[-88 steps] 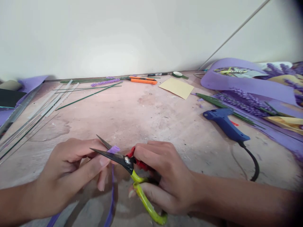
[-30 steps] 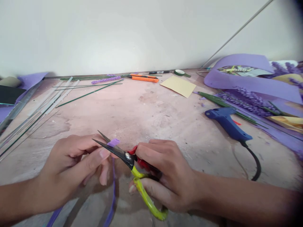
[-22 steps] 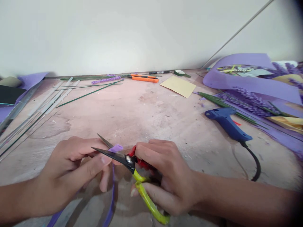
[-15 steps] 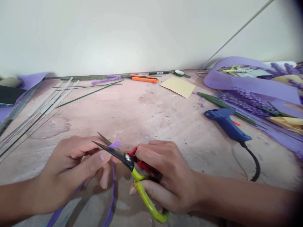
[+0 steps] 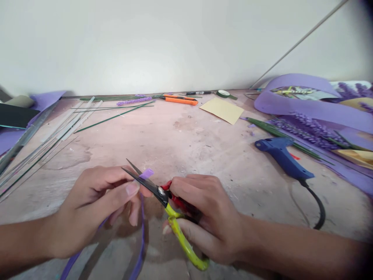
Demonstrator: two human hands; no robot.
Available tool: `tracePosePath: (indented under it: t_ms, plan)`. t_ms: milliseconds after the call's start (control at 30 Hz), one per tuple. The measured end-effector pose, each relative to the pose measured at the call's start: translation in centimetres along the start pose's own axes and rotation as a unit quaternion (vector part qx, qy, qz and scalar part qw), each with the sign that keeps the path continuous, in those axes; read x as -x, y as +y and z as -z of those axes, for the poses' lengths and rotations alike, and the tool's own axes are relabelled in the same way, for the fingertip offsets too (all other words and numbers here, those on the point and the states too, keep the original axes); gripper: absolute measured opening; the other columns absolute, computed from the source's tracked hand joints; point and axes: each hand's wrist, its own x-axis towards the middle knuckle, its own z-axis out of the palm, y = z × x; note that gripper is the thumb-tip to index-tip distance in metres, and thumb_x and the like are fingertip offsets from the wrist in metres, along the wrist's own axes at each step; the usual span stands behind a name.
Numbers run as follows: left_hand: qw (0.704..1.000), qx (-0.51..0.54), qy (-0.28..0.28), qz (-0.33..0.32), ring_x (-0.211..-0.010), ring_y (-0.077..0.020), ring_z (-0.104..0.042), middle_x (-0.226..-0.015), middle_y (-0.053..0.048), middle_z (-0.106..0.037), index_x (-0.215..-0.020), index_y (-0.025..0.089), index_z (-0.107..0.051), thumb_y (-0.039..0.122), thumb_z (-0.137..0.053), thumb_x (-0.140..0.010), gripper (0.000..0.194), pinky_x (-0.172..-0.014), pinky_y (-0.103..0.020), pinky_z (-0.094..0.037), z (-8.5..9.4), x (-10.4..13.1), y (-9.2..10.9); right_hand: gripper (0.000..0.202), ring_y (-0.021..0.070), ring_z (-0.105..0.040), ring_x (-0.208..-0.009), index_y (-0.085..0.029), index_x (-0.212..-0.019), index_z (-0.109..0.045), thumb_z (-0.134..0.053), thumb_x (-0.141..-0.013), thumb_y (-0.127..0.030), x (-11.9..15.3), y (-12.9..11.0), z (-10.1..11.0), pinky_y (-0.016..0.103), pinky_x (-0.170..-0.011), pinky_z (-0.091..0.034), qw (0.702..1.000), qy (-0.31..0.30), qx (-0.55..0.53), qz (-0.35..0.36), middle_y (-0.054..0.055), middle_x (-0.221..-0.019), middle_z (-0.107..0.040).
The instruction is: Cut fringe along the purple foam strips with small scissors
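Between the thumb and fingers of my left hand point(image 5: 103, 202) is pinched a narrow purple foam strip point(image 5: 142, 237). Its short end pokes up between the blades of the scissors, and the long part hangs below my hand in a loop toward the near edge. My right hand point(image 5: 206, 214) grips the scissors point(image 5: 183, 243), which have one yellow-green handle and one red handle. The dark blades point up and left, slightly apart around the strip, close to my left fingertips. Part of the red handle is hidden by my right fingers.
A blue glue gun point(image 5: 284, 155) lies at the right, its cord running nearer. Beyond it are purple foam sheets point(image 5: 314, 111) and lavender stems point(image 5: 309, 130). Yellow paper point(image 5: 222, 110), green tape point(image 5: 223, 93) and an orange cutter point(image 5: 180, 100) lie at the back. Glue sticks point(image 5: 80, 120) and wires rest left.
The scissor blades have come closer together on the strip. Both hands sit slightly further right in view, and the whole scene has shifted a little right and down.
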Motion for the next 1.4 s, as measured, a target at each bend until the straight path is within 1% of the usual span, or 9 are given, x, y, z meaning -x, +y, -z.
tracePosePath:
  t_ms: [233,433,600,767,933,1067,1200,1333,1400]
  plan:
    - [1.000,0.006,0.002,-0.015,-0.037,-0.0107,-0.051,-0.056,0.001,-0.071,-0.072,0.026,-0.075,0.038,-0.057,-0.100,0.035,-0.035,-0.019,-0.039,-0.01,0.19,-0.14,0.030,0.0119,-0.034,-0.054,-0.024,-0.076,-0.035,-0.058,-0.092,-0.036,-0.04,0.12,-0.14,0.028,-0.055,-0.025,1.000,0.003,-0.005,-0.002,-0.006,-0.064,-0.041]
    - [0.999,0.006,0.015,-0.032,-0.041,-0.0107,-0.051,-0.057,0.001,-0.068,-0.071,0.023,-0.072,0.044,-0.057,-0.100,0.039,-0.039,-0.020,-0.040,0.07,0.35,-0.05,0.031,0.0116,-0.036,-0.056,-0.023,-0.078,-0.038,-0.064,-0.088,-0.037,-0.18,0.06,-0.19,0.027,-0.056,-0.025,1.000,0.011,-0.017,-0.005,-0.007,-0.066,-0.043]
    - [0.999,-0.026,-0.003,-0.041,-0.038,-0.0106,-0.051,-0.057,0.002,-0.069,-0.071,0.024,-0.072,0.038,-0.055,-0.102,0.038,-0.036,-0.020,-0.039,0.14,0.28,-0.18,0.026,0.0121,-0.036,-0.057,-0.023,-0.078,-0.040,-0.065,-0.081,-0.029,-0.09,0.01,-0.19,0.027,-0.058,-0.025,1.000,0.004,-0.025,-0.012,-0.007,-0.067,-0.044]
    - [0.996,-0.061,-0.007,-0.064,-0.038,-0.0094,-0.052,-0.058,0.004,-0.069,-0.069,0.024,-0.071,0.031,-0.053,-0.103,0.039,-0.037,-0.018,-0.039,0.07,0.16,-0.16,0.024,0.0133,-0.037,-0.059,-0.023,-0.078,-0.041,-0.063,-0.082,-0.028,-0.02,0.03,-0.21,0.028,-0.059,-0.026,1.000,-0.009,-0.019,-0.020,-0.006,-0.069,-0.047]
    - [0.993,-0.083,0.002,-0.080,-0.037,-0.0086,-0.053,-0.056,0.006,-0.069,-0.068,0.026,-0.071,0.026,-0.053,-0.101,0.038,-0.036,-0.017,-0.040,0.03,0.04,-0.12,0.027,0.0130,-0.032,-0.056,-0.023,-0.077,-0.038,-0.060,-0.090,-0.034,-0.02,0.04,0.00,0.029,-0.058,-0.024,1.000,-0.008,-0.011,-0.008,-0.006,-0.067,-0.044]
    - [0.990,-0.109,0.015,-0.090,-0.032,-0.0073,-0.050,-0.048,0.007,-0.063,-0.063,0.026,-0.070,0.024,-0.051,-0.102,0.043,-0.034,-0.016,-0.037,-0.02,-0.03,0.08,0.029,0.0128,-0.029,-0.055,-0.023,-0.077,-0.037,-0.055,-0.095,-0.036,-0.07,0.05,0.11,0.029,-0.058,-0.023,1.000,-0.012,-0.012,-0.001,-0.006,-0.066,-0.043]
    - [0.991,-0.100,0.004,-0.084,-0.031,-0.0071,-0.049,-0.047,0.007,-0.064,-0.062,0.026,-0.068,0.027,-0.051,-0.102,0.044,-0.033,-0.017,-0.036,-0.10,0.11,0.07,0.026,0.0127,-0.031,-0.055,-0.023,-0.077,-0.038,-0.057,-0.091,-0.033,0.05,0.11,0.02,0.029,-0.058,-0.024,1.000,-0.016,-0.012,-0.003,-0.006,-0.067,-0.044]
    - [0.995,-0.071,-0.021,-0.074,-0.037,-0.0077,-0.056,-0.053,0.008,-0.071,-0.077,0.029,-0.074,0.026,-0.053,-0.102,0.033,-0.036,-0.015,-0.040,-0.11,0.19,0.01,0.023,0.0124,-0.033,-0.057,-0.022,-0.080,-0.044,-0.063,-0.087,-0.033,0.16,0.16,-0.02,0.028,-0.059,-0.025,1.000,-0.013,-0.018,0.005,-0.007,-0.068,-0.045]
    - [0.995,-0.065,-0.023,-0.073,-0.038,-0.0084,-0.057,-0.053,0.008,-0.071,-0.076,0.030,-0.074,0.026,-0.053,-0.101,0.033,-0.037,-0.015,-0.042,-0.09,0.11,0.06,0.024,0.0122,-0.033,-0.057,-0.022,-0.080,-0.043,-0.063,-0.088,-0.033,0.16,0.16,0.05,0.028,-0.059,-0.025,1.000,-0.015,-0.022,0.003,-0.007,-0.068,-0.045]
